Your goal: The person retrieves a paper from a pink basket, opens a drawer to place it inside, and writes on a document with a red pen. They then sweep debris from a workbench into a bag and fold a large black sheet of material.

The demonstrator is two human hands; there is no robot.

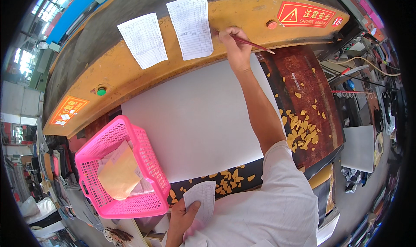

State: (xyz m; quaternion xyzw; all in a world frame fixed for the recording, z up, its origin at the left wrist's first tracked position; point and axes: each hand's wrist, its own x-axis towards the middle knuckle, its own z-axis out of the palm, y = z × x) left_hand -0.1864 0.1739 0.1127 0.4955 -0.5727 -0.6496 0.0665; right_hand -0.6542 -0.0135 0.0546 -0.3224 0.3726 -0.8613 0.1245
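My right hand [237, 47] is raised against the yellow machine beam [242, 15], closed around a dark red pencil [253, 44] whose pale tip points right. Its fingertips are near the beam's face, and I cannot tell what they touch. Just left of it, a printed paper form [190, 26] hangs on the beam, with a second form [143, 41] farther left. Low in the view, close to my body, my left hand [182, 219] grips a lined paper sheet [201, 203]. A large white sheet [195, 117] lies flat beneath the beam, partly under my right forearm.
A pink plastic basket [159, 173] with papers inside stands at the left. Yellow scraps [301, 132] lie along the white sheet's right and near edges, some on a dark red board [320, 112]. The beam carries a green button [101, 91], a red button [271, 24] and a red warning sign [305, 15].
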